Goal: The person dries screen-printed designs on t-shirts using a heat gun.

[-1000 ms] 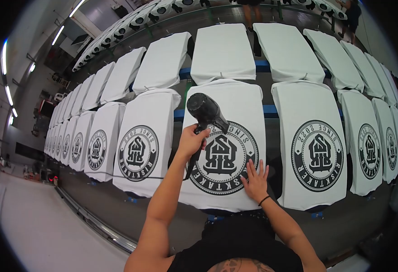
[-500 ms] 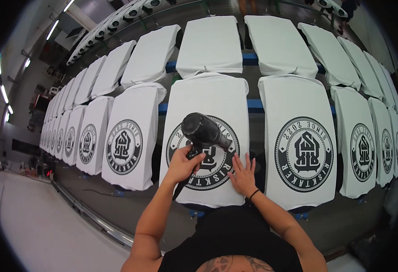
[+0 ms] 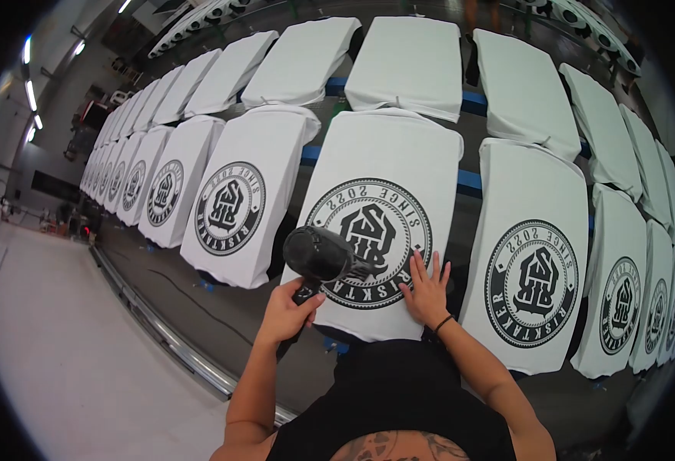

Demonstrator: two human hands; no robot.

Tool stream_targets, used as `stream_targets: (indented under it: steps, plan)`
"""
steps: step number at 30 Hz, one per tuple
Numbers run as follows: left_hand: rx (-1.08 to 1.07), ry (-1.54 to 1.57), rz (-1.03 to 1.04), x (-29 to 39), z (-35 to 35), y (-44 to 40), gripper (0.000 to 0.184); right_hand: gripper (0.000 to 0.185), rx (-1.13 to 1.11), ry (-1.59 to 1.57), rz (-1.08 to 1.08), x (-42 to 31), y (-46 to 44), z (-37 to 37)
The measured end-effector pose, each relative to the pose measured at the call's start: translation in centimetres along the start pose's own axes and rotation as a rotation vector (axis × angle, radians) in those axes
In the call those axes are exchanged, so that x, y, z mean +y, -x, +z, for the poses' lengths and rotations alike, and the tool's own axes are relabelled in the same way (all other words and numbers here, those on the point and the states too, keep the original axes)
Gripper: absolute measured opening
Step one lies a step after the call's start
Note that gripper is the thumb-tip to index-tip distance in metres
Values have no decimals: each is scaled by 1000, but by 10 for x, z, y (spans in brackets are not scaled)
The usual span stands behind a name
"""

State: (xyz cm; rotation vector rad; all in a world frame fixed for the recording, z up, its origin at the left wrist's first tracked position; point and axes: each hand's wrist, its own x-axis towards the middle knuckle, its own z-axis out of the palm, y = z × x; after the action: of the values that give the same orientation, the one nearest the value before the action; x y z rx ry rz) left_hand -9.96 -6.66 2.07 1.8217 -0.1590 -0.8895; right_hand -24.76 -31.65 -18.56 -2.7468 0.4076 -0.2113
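Observation:
My left hand is wrapped round the handle of a black hair dryer. The dryer's nozzle points right, over the lower left of the round black print on a white T-shirt stretched over a board in front of me. Part of the print's lower left is hidden behind the dryer. With fingers spread, my right hand lies on the shirt at the lower right edge of the print. It holds nothing.
Printed white shirts stand in a row either side, such as the right-hand shirt and left-hand shirt. Behind is a row of plain white shirts. A metal rail runs along the floor at lower left, near a dark cable.
The dryer has moved from the print's upper middle down to its lower left, uncovering the centre. My right hand stays on the shirt by the print's edge. The view has tilted and shifted.

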Motion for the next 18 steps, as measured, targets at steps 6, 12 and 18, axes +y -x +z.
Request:
stream_targets:
  steps: [6, 12, 18]
  plan:
    - [201, -35, 38, -12, -22, -18, 30, 73, -29, 51, -43, 2, 5, 4]
    - [162, -14, 160, 9, -19, -67, 21, 72, -5, 54, -70, 0, 3, 1]
    - [49, 36, 213, 24, 1, -105, 21, 73, -13, 20, -54, -3, 11, 2]
